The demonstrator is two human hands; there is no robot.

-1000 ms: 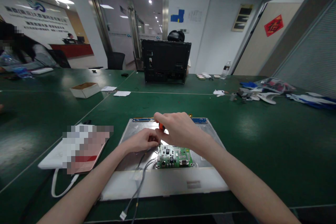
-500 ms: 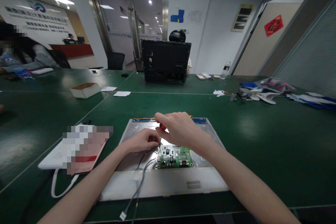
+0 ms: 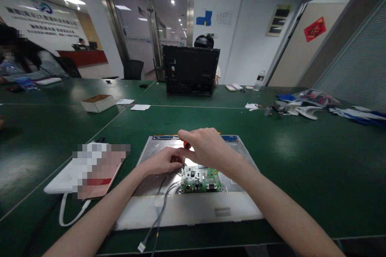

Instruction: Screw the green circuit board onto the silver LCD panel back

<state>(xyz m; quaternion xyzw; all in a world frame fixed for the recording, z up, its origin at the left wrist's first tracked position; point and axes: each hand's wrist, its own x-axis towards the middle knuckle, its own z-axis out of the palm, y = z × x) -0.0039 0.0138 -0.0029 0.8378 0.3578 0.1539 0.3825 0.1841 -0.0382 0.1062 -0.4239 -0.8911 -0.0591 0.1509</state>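
Observation:
A metal display panel (image 3: 241, 184) lies on the green table in front of me, with a green circuit board (image 3: 205, 180) on its middle. My right hand (image 3: 205, 144) is closed on a red and black screwdriver (image 3: 187, 145), held upright with its shaft pointing down at the board's upper left corner. Beside the shaft, my left hand (image 3: 167, 160) has its fingertips pinched together at that corner; what they hold is too small to make out. Grey cables (image 3: 163, 209) run from the board's left side over the panel's front edge to a white connector (image 3: 141, 246).
On the left lie a white device (image 3: 62, 176) and a pink phone-like item (image 3: 102, 176). Farther back stand an open box (image 3: 98, 103) and a black monitor housing (image 3: 191, 70). Bags and parts (image 3: 307, 108) lie at the right. A person (image 3: 30, 56) sits at the far left.
The thumb of my right hand has shifted slightly around the screwdriver handle. My left hand has stayed in place.

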